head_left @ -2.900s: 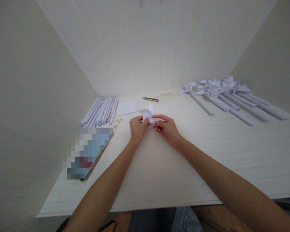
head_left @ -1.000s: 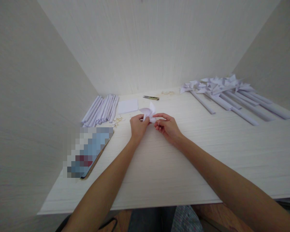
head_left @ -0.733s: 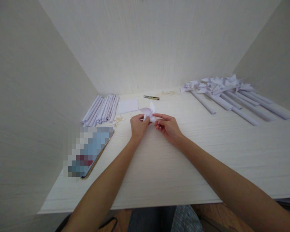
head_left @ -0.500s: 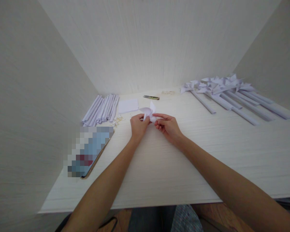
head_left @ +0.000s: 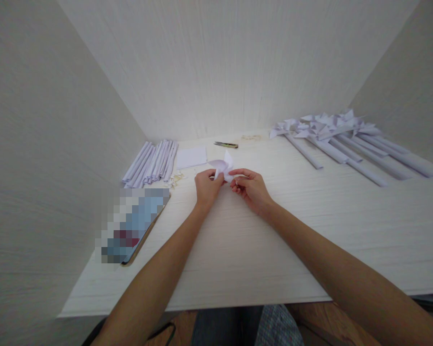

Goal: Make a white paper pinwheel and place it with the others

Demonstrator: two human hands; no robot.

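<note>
In the middle of the frame there was a small white paper pinwheel, of thin and smooth paper, with curved blades, one of which stood up in a sharp point. The left hand pinched it between the thumb and the bent fingers. The right hand had the index finger stretched to the paper's right side, while its other fingers were curled near the thumb; whether they pinched something, I could not tell. At the left of the frame lay a row of rolled paper tubes, narrow and straight, and just beside them a flat white paper square. Below the square were small pale scraps, and above the pinwheel lay a thin cutter with a pointed metal end and a yellowish handle. In the upper right, a heap of pinwheels showed many crisp folded tips, with long paper sticks reaching down to the right. A flat object at the lower left was hidden by coarse blurred squares. The table was whitish, with fine horizontal streaks, enclosed by pale streaked walls, and under its front edge appeared a brown wooden floor
</note>
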